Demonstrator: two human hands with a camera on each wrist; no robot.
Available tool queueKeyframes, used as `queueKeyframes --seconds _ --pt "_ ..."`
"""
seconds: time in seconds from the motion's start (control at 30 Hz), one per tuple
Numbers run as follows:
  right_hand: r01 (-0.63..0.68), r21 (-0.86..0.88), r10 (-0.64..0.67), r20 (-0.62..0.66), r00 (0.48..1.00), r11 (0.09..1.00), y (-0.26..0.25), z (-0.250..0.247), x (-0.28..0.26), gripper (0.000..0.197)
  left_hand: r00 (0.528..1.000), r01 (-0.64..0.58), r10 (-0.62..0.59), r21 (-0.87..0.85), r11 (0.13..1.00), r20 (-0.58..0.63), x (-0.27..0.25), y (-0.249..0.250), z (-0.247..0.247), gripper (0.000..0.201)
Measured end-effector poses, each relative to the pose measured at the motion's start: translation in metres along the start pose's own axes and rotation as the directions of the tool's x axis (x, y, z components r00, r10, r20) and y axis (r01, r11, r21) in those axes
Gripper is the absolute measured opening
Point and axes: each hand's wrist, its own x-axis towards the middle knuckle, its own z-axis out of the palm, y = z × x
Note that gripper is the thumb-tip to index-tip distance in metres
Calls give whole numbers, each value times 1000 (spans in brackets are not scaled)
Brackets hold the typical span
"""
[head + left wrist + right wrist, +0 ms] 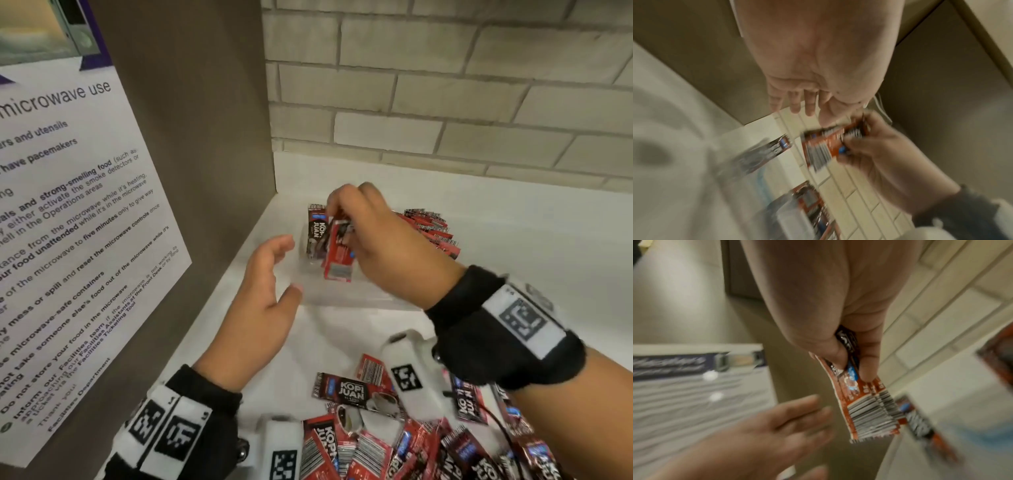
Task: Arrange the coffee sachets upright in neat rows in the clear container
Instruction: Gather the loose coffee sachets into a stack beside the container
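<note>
My right hand point(346, 219) pinches a small stack of red coffee sachets point(337, 253) by their upper ends and holds them upright over the left end of the clear container point(359, 298). The same stack point(867, 410) shows between thumb and fingers in the right wrist view. One dark sachet point(317, 233) stands upright at the container's far left corner. A row of red sachets point(431, 229) fills its right side. My left hand point(274, 274) hovers open just left of the container, touching nothing. Its fingers point(797, 100) are spread.
A loose pile of sachets point(394, 428) lies on the white counter point(513, 240) near me. A brown panel with a microwave notice point(68, 240) stands close on the left. A pale brick wall point(445, 85) runs behind the container.
</note>
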Motion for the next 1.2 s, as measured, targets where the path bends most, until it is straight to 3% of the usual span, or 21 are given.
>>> queueKeyframes --seconds 0.13,0.23,0.37,0.53,0.67,0.73,0.87,0.97,1.07,1.13,1.2 --pt "-158 -106 155 -36 987 982 44 -15 -1 40 1000 -21 21 22 1000 -9 20 13 6 52" --pt "-213 -235 236 71 969 948 73 -3 -6 50 997 -20 16 57 998 78 34 15 23 54" --pt "-195 -256 242 168 956 947 91 12 -12 51 969 22 -65 182 983 237 51 22 53 59" --pt "-162 -394 252 188 949 905 98 19 -16 43 900 50 -189 339 940 392 76 26 80 50" --pt "-170 -524 302 177 937 835 95 17 -21 43 815 45 -353 557 830 460 87 27 92 55" --pt "-167 -551 295 152 943 818 94 16 -21 45 790 53 -393 585 809 471 91 29 95 59" --pt "-171 -557 312 169 935 813 94 11 -21 52 712 48 -443 591 805 545 96 29 100 46" --pt "-245 -439 339 150 929 865 94 -2 -21 64 691 35 -429 567 823 581 100 28 103 36" --pt "-454 -112 458 17 889 884 96 -19 -24 62 673 -29 -404 567 823 620 104 29 105 41" --pt "-564 217 590 -77 804 797 102 -24 -30 58 641 -54 -411 573 818 648 106 29 104 29" --pt "-586 541 739 -104 666 604 109 -23 -38 55 628 -48 -446 604 796 638 109 27 104 3"
